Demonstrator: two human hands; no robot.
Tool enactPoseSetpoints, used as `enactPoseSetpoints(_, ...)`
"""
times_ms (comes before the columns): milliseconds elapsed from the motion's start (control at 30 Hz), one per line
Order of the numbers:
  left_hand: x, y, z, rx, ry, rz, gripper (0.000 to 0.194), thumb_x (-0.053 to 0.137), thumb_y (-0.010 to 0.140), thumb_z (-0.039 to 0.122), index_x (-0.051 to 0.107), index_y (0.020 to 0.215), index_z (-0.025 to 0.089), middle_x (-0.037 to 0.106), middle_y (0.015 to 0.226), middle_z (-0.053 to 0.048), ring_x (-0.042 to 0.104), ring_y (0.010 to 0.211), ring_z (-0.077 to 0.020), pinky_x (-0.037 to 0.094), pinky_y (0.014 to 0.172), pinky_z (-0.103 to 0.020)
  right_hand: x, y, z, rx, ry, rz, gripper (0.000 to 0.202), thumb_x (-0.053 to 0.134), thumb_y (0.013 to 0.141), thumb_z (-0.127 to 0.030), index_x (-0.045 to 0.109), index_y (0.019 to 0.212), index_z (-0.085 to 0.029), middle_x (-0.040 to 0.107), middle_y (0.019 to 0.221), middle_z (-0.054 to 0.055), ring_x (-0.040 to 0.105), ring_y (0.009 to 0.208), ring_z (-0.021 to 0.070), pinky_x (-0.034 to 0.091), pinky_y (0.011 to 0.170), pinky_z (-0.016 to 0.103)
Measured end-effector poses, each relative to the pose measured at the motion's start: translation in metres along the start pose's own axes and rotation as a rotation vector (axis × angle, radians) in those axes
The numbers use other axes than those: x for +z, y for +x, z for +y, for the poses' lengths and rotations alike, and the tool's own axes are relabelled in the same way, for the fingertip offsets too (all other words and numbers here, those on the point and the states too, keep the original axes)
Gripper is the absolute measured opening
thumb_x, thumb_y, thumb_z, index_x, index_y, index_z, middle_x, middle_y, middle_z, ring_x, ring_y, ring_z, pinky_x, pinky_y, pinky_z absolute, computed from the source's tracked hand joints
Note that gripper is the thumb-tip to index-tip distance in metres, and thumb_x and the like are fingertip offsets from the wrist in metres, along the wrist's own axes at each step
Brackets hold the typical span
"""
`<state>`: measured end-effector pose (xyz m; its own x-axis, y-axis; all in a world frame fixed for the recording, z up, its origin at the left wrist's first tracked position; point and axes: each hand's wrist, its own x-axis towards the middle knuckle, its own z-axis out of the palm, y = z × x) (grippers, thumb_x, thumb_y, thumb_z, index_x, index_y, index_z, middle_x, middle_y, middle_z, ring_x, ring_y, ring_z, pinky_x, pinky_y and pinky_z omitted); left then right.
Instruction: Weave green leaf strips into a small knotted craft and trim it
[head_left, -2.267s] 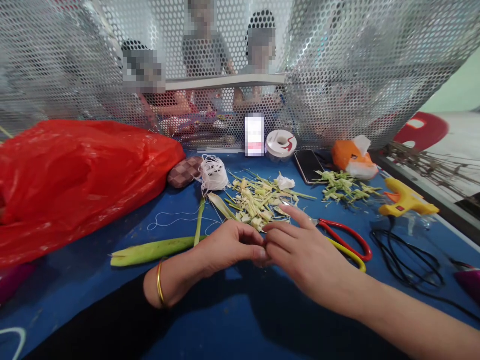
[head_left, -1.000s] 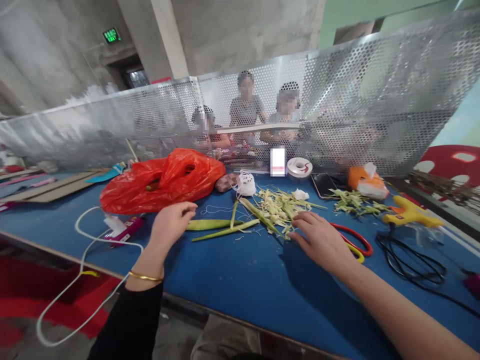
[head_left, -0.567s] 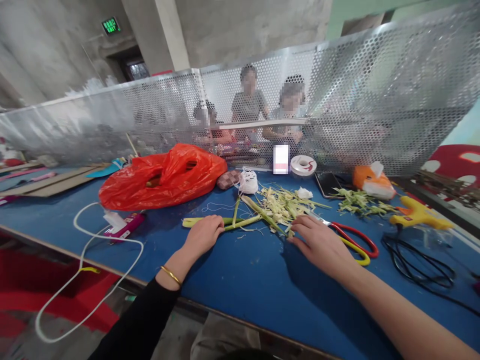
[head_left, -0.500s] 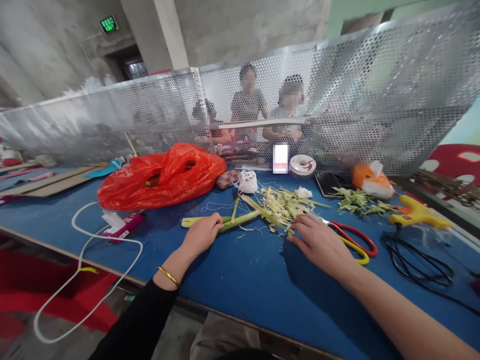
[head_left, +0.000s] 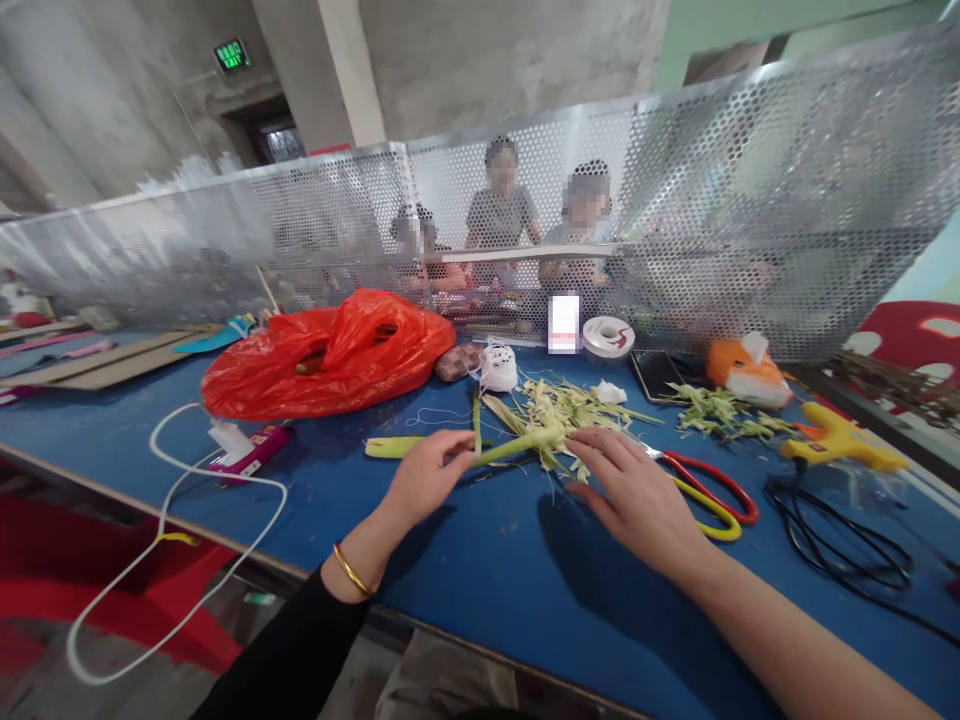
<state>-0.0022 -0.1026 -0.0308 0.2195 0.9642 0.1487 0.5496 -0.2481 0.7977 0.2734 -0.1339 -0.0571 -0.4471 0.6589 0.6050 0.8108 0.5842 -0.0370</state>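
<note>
In the head view my left hand (head_left: 429, 478), with a gold bangle at the wrist, is closed around a pale green plant stalk (head_left: 516, 447). The stalk's far end reaches into a heap of pale shredded leaf scraps (head_left: 559, 405). My right hand (head_left: 637, 492) is at the right edge of this heap, close to the stalk's end, its fingers stretched out and thumb apart. Left of my left hand lies another cut stalk piece (head_left: 390, 447). Scissors with red and yellow handles (head_left: 739, 490) lie partly behind my right hand.
A red plastic bag (head_left: 330, 360), a ball of white string (head_left: 498, 367), a ribbon roll (head_left: 608, 337) and a phone (head_left: 658, 376) line the blue table's back. At right are a tissue pack (head_left: 746, 372) and a yellow glue gun (head_left: 844, 440). People sit behind the perforated screen (head_left: 300, 220).
My left hand has moved right along the stalk and lifted slightly. The stalk's right end now shows raised over the scraps. My right hand has shifted a little toward the stalk's end.
</note>
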Motion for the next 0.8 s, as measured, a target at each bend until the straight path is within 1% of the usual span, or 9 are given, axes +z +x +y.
enactPoseSetpoints(33, -0.006, -0.001, 0.002, 0.039, 0.042, 0.120, 0.027, 0.059, 0.083, 0.035, 0.069, 0.104, 0.020, 0.070, 0.108, -0.008, 0.062, 0.100, -0.0214, 0.047, 0.090, -0.033, 0.001, 0.000, 0.001, -0.008, -0.001, -0.019, 0.032, 0.056, 0.092, -0.028, 0.059, 0.122, -0.014, 0.063, 0.123, 0.015, 0.056, 0.118, 0.0315, 0.049, 0.100, 0.049)
enactPoseSetpoints(133, -0.047, 0.002, 0.001, 0.175, 0.307, 0.707, 0.027, 0.048, 0.092, 0.034, 0.068, 0.102, 0.021, 0.071, 0.108, -0.007, 0.063, 0.105, -0.0212, 0.044, 0.099, -0.033, 0.003, -0.001, 0.005, -0.015, -0.013, -0.036, 0.025, 0.058, 0.092, -0.026, 0.064, 0.112, -0.012, 0.066, 0.115, 0.015, 0.057, 0.116, 0.0320, 0.050, 0.099, 0.049)
enactPoseSetpoints(200, -0.087, 0.011, -0.005, 0.099, 0.461, 0.945, 0.031, 0.040, 0.094, 0.029, 0.065, 0.108, 0.019, 0.070, 0.114, -0.008, 0.061, 0.111, -0.0219, 0.043, 0.101, -0.035, 0.006, -0.002, 0.007, -0.018, -0.018, -0.033, 0.021, 0.058, 0.092, -0.026, 0.066, 0.106, -0.012, 0.068, 0.110, 0.015, 0.058, 0.114, 0.0323, 0.051, 0.098, 0.050)
enactPoseSetpoints(267, -0.125, 0.024, -0.016, -0.140, 0.594, 0.897, 0.039, 0.032, 0.091, 0.019, 0.063, 0.115, 0.017, 0.068, 0.119, -0.012, 0.060, 0.117, -0.0249, 0.041, 0.104, -0.040, 0.007, -0.002, 0.007, -0.029, -0.012, -0.031, 0.019, 0.057, 0.092, -0.025, 0.067, 0.102, -0.013, 0.068, 0.108, 0.015, 0.059, 0.113, 0.0323, 0.053, 0.095, 0.050)
enactPoseSetpoints(367, -0.151, 0.041, -0.031, -0.183, 0.618, 0.695, 0.043, 0.039, 0.080, 0.012, 0.068, 0.112, 0.014, 0.070, 0.117, -0.014, 0.061, 0.117, -0.0297, 0.043, 0.102, -0.042, 0.009, -0.003, 0.005, -0.045, 0.008, -0.017, 0.018, 0.054, 0.093, -0.025, 0.068, 0.100, -0.015, 0.069, 0.107, 0.014, 0.060, 0.111, 0.0313, 0.054, 0.092, 0.049)
enactPoseSetpoints(467, -0.136, 0.043, -0.038, -0.068, 0.619, 0.454, 0.051, 0.040, 0.075, 0.011, 0.069, 0.116, 0.018, 0.069, 0.124, -0.008, 0.060, 0.119, -0.0242, 0.042, 0.105, -0.036, 0.010, -0.003, 0.004, -0.053, 0.017, 0.002, 0.018, 0.054, 0.093, -0.025, 0.068, 0.099, -0.016, 0.070, 0.106, 0.013, 0.061, 0.110, 0.0304, 0.055, 0.091, 0.048)
enactPoseSetpoints(600, -0.108, 0.035, -0.044, 0.020, 0.586, 0.158, 0.042, 0.045, 0.064, 0.012, 0.078, 0.087, 0.026, 0.077, 0.099, 0.002, 0.069, 0.097, -0.0183, 0.051, 0.091, -0.024, 0.011, -0.004, 0.006, -0.050, 0.005, -0.019, 0.017, 0.056, 0.092, -0.025, 0.068, 0.098, -0.015, 0.070, 0.105, 0.013, 0.061, 0.109, 0.0307, 0.055, 0.092, 0.048)
enactPoseSetpoints(700, -0.112, 0.040, -0.051, -0.034, 0.598, 0.195, 0.034, 0.044, 0.065, 0.012, 0.075, 0.072, 0.024, 0.077, 0.081, 0.000, 0.071, 0.083, -0.0203, 0.055, 0.082, -0.027, 0.013, -0.005, 0.007, -0.045, 0.004, -0.060, 0.015, 0.058, 0.091, -0.024, 0.068, 0.098, -0.015, 0.069, 0.105, 0.013, 0.061, 0.110, 0.0307, 0.055, 0.092, 0.047)
enactPoseSetpoints(800, -0.133, 0.055, -0.053, -0.120, 0.646, 0.453, 0.036, 0.044, 0.072, 0.011, 0.074, 0.091, 0.020, 0.077, 0.089, -0.007, 0.069, 0.095, -0.0264, 0.051, 0.092, -0.036, 0.014, -0.005, 0.006, -0.046, 0.022, -0.099, 0.014, 0.058, 0.091, -0.023, 0.068, 0.097, -0.015, 0.069, 0.104, 0.012, 0.061, 0.109, 0.0299, 0.055, 0.091, 0.046)
